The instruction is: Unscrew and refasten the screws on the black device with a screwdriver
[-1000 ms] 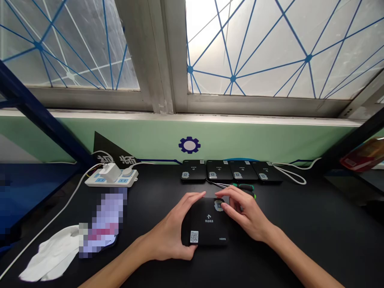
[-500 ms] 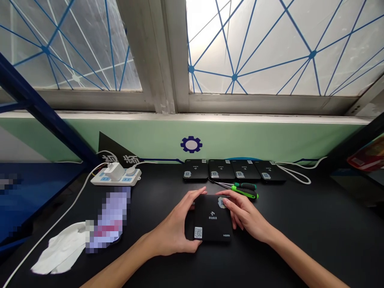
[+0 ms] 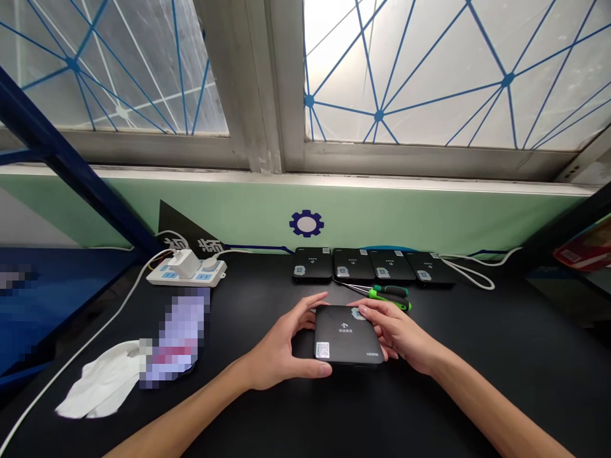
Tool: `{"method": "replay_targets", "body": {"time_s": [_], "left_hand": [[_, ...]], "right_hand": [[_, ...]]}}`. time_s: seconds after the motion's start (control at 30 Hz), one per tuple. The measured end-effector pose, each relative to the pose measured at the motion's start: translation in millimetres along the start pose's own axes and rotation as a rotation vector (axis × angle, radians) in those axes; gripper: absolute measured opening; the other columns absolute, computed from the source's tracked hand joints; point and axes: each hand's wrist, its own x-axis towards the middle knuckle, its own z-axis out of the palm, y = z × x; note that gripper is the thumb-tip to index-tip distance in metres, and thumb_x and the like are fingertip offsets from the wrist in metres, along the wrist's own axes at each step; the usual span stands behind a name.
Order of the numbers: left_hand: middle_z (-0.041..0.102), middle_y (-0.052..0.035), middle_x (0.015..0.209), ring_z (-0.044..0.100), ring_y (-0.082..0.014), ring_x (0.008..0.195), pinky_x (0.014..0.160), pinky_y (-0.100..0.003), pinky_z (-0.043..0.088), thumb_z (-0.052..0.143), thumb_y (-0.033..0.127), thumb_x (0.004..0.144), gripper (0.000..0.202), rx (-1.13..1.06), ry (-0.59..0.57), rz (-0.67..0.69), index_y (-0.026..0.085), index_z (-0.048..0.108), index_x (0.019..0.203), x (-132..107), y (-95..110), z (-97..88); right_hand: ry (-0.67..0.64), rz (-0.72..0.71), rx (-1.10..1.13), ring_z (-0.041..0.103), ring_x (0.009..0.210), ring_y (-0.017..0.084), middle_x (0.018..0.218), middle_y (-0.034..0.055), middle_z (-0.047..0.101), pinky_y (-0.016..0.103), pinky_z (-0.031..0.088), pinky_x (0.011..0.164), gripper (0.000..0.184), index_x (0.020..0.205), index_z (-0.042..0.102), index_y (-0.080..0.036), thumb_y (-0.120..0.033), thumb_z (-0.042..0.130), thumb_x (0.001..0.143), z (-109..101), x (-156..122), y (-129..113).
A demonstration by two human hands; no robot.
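Observation:
A flat black set-top box [image 3: 344,335] with a QR sticker, an HDMI marking and a round label near its far edge is held between my two hands. My left hand [image 3: 282,346] grips its left side, with the fingers reaching over the far corner. My right hand [image 3: 395,336] holds its right side, the fingers covering part of the round label. The box's underside is hidden. Just beyond my right hand lie two green-and-black screwdrivers [image 3: 390,297] with thin metal shafts.
Several matching black boxes [image 3: 373,265] stand in a row at the back of the black bench [image 3: 477,381]. To the left are a power strip [image 3: 186,273] with a white plug, a white cloth [image 3: 102,381], a pixelated object [image 3: 179,337] and a white cable [image 3: 95,343].
The box has moved toward the back of the bench and now tilts, with its top looking shorter. My hands have moved with it, and the round label sits nearer the far edge in view.

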Motion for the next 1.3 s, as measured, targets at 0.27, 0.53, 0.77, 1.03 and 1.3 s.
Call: {"method": "replay_targets", "body": {"time_s": [0.27,0.53,0.77,1.03,1.3], "left_hand": [[0.056,-0.0146,0.161,0.065,-0.0339,0.136,0.117,-0.050,0.054,0.102,0.043,0.073,0.115,0.012,0.057,-0.001,0.032,0.040,0.169,2.4,0.0,2.4],[0.053,-0.0144,0.164,0.067,-0.0316,0.130,0.112,-0.048,0.058,0.103,0.034,0.070,0.115,0.032,0.101,0.001,0.032,0.042,0.168,-0.4,6.0,4.8],[0.050,-0.0110,0.166,0.059,-0.0346,0.139,0.115,-0.049,0.054,0.099,0.024,0.070,0.111,0.167,0.077,-0.006,0.036,0.046,0.166,-1.0,4.1,2.0],[0.044,-0.0090,0.171,0.049,-0.0380,0.154,0.124,-0.053,0.049,0.094,0.018,0.071,0.114,0.283,0.031,0.000,0.038,0.041,0.170,-3.1,7.2,2.2],[0.045,-0.0082,0.170,0.052,-0.0359,0.150,0.121,-0.049,0.052,0.094,0.017,0.071,0.114,0.280,0.005,-0.005,0.038,0.041,0.170,-1.4,7.4,0.1]], "right_hand": [[-0.020,0.021,0.061,0.056,0.051,0.014,0.061,-0.0082,0.053,0.023,0.036,0.044,0.072,0.143,0.064,-0.021,-0.072,0.077,0.093,-1.6,-1.8,0.7],[-0.014,-0.028,0.047,0.056,0.054,0.014,0.063,-0.0085,0.055,0.024,0.037,0.047,0.082,0.153,0.057,-0.024,-0.071,0.080,0.089,1.8,-4.0,0.3],[0.008,-0.060,0.017,0.059,0.056,0.016,0.065,-0.0079,0.054,0.024,0.039,0.046,0.078,0.149,0.060,-0.024,-0.072,0.078,0.090,0.7,-0.2,5.3],[-0.001,-0.096,-0.040,0.053,0.047,0.016,0.056,-0.0084,0.054,0.025,0.039,0.044,0.064,0.139,0.063,-0.022,-0.068,0.073,0.096,-0.5,2.9,8.9],[-0.018,-0.103,-0.085,0.054,0.045,0.014,0.063,-0.0076,0.060,0.028,0.043,0.048,0.068,0.140,0.063,-0.022,-0.071,0.074,0.094,-2.8,-0.4,7.8]]}}
